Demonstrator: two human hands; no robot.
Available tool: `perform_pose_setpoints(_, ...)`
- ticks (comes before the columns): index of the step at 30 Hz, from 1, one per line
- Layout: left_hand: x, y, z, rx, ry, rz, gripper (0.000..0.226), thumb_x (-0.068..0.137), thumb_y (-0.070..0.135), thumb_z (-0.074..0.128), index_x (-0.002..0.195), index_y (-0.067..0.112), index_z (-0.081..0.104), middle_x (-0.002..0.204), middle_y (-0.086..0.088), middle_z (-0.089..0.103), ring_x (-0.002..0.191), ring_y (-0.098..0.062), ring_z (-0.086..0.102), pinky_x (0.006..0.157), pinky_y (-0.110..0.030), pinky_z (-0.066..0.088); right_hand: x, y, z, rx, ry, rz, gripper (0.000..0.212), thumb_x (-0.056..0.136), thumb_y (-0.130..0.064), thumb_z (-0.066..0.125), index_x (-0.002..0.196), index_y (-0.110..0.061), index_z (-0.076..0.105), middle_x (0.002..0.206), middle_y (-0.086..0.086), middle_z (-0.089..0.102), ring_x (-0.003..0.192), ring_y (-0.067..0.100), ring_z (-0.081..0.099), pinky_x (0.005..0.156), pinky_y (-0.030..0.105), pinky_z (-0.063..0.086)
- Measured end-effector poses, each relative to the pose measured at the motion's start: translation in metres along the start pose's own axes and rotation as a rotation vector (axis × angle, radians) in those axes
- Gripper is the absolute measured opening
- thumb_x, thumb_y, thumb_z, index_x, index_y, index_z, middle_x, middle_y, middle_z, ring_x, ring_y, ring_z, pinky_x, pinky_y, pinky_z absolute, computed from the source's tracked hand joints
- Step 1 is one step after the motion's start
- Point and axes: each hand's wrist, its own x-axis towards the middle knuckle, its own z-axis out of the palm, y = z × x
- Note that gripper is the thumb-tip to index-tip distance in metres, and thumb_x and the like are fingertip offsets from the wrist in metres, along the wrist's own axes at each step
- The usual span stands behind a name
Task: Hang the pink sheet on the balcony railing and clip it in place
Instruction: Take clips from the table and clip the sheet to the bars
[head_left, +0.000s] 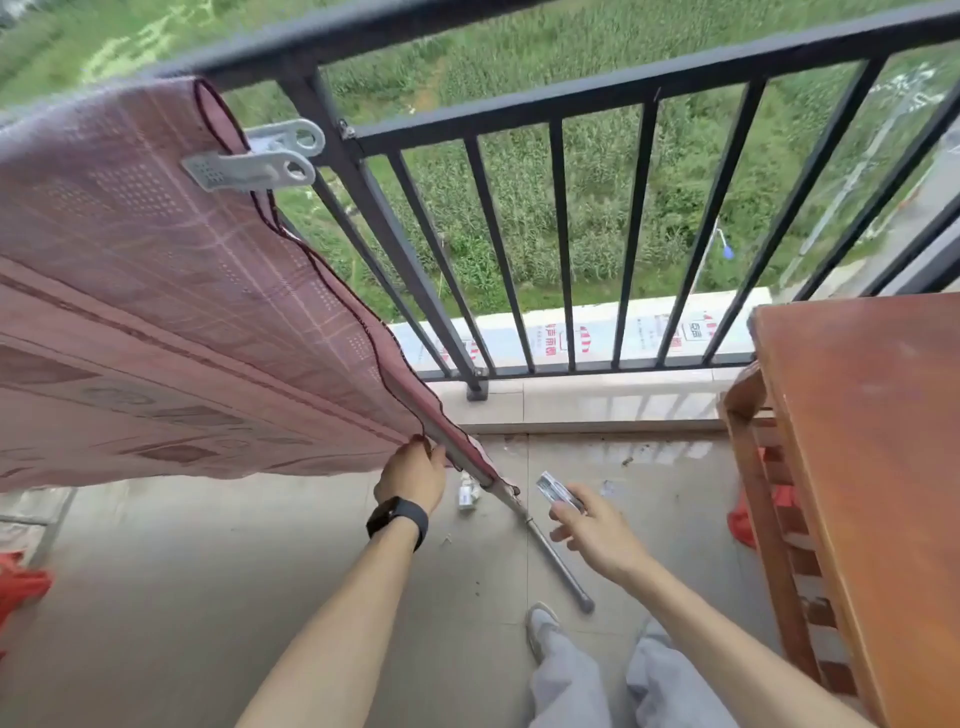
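While it hangs clipped upper left, pink sheet (156, 291): lower edge gripped in my left hand (413, 475).
Right hand (597, 535): pinches clip (558, 491) nearby.

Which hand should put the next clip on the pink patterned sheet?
The right hand: it holds a grey plastic clip near the hem, while the left hand grips the pink patterned sheet.

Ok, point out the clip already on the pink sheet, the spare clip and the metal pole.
Fastened clip (244, 169): head view, its grey arm over the pink sheet (156, 260).
Spare clip (551, 487): head view, its ribbed free end.
Metal pole (560, 569): head view, its bare lower shaft.
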Motion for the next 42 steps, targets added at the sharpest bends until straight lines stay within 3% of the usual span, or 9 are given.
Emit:
perform_pose_setpoints(6, -0.040, -0.014, 0.012, 0.023, -0.031, 0.145, 0.036, 0.096, 0.037, 0.042, 0.075, 0.011, 0.055, 0.090, -0.016, 0.067, 0.092, -0.037, 0.061, 0.072, -0.033, 0.046, 0.017, -0.011, 0.038, 0.498, 0.043, 0.310, 0.020, 0.099, -0.029, 0.047, 0.091, -0.013, 0.056, 0.079, 0.003, 0.046, 0.059, 0.017, 0.054, 0.060, 0.030, 0.050)
perform_pose_setpoints(11, -0.052, -0.036, 0.016, -0.085, -0.165, 0.135, 0.039, 0.083, 0.044, 0.046, 0.067, 0.013, 0.064, 0.066, -0.003, 0.065, 0.079, -0.028, 0.062, 0.073, -0.033, 0.051, 0.037, -0.015, 0.082, 0.716, -0.097, 0.494, 0.034, 0.088, -0.048, 0.069, 0.100, -0.017, 0.059, 0.093, 0.004, 0.055, 0.083, 0.022, 0.063, 0.074, 0.037, 0.058)
perform_pose_setpoints(15, -0.041, -0.015, 0.007, -0.094, -0.222, 0.186, 0.054, 0.075, 0.052, 0.038, 0.074, 0.010, 0.074, 0.077, -0.007, 0.073, 0.083, -0.022, 0.067, 0.079, -0.033, 0.050, 0.060, -0.013, 0.112, 0.876, -0.115, 0.608, 0.019, 0.090, -0.026, 0.072, 0.088, -0.015, 0.058, 0.100, 0.015, 0.062, 0.083, 0.022, 0.065, 0.066, 0.031, 0.055)
perform_pose_setpoints(19, -0.037, -0.019, 0.004, -0.131, -0.292, 0.182, 0.036, 0.077, 0.043, 0.055, 0.064, 0.014, 0.074, 0.065, 0.003, 0.073, 0.070, -0.013, 0.069, 0.071, -0.031, 0.055, 0.090, -0.004, 0.126, 1.079, 0.003, 0.630, 0.024, 0.087, 0.009, 0.056, 0.069, -0.005, 0.051, 0.058, 0.013, 0.053, 0.051, 0.021, 0.053, 0.049, 0.028, 0.049)
perform_pose_setpoints(25, -0.018, 0.001, -0.003, 0.040, -0.163, 0.287, 0.047, 0.088, 0.027, 0.054, 0.050, 0.010, 0.033, 0.047, -0.008, 0.028, 0.044, -0.018, 0.032, 0.049, -0.034, 0.027, 0.091, 0.029, 0.136, 1.062, 0.189, 0.761, 0.018, 0.085, 0.005, 0.050, 0.093, -0.008, 0.059, 0.071, 0.005, 0.051, 0.052, 0.011, 0.054, 0.040, 0.018, 0.049)
perform_pose_setpoints(28, -0.007, 0.020, 0.001, 0.052, -0.156, 0.278, 0.045, 0.090, 0.025, 0.050, 0.052, 0.011, 0.031, 0.049, -0.005, 0.028, 0.052, -0.024, 0.035, 0.049, -0.032, 0.025, 0.094, 0.025, 0.129, 1.145, 0.265, 0.735, 0.022, 0.083, 0.010, 0.055, 0.099, -0.005, 0.058, 0.076, 0.007, 0.058, 0.054, 0.014, 0.060, 0.045, 0.023, 0.056)
perform_pose_setpoints(34, -0.020, 0.018, -0.013, 0.339, -0.282, 0.566, 0.021, 0.090, 0.039, 0.050, 0.100, 0.030, 0.066, 0.098, 0.008, 0.066, 0.093, -0.018, 0.060, 0.073, -0.031, 0.051, 0.135, -0.023, 0.105, 1.266, 0.380, 0.578, 0.028, 0.076, 0.018, 0.059, 0.098, 0.001, 0.053, 0.069, 0.014, 0.057, 0.053, 0.022, 0.058, 0.043, 0.029, 0.053)
perform_pose_setpoints(38, -0.006, 0.048, -0.031, 0.877, 0.210, 1.195, 0.015, 0.080, 0.026, 0.065, 0.094, 0.021, 0.066, 0.106, -0.003, 0.065, 0.098, -0.027, 0.051, 0.077, -0.040, 0.039, 0.190, -0.001, 0.129, 1.300, 0.292, 0.494, 0.052, 0.069, 0.005, 0.064, 0.118, -0.001, 0.047, 0.093, 0.021, 0.064, 0.066, 0.026, 0.065, 0.053, 0.034, 0.056)
perform_pose_setpoints(42, 0.021, 0.097, -0.032, 1.445, 0.168, 0.985, 0.057, 0.098, 0.031, 0.041, 0.152, 0.018, 0.027, 0.161, -0.019, 0.013, 0.149, -0.040, 0.005, 0.118, -0.059, 0.003, 0.167, -0.026, 0.121, 1.327, 0.371, 0.534, 0.034, 0.072, 0.005, 0.069, 0.099, -0.002, 0.051, 0.079, 0.014, 0.063, 0.063, 0.022, 0.060, 0.067, 0.036, 0.054)
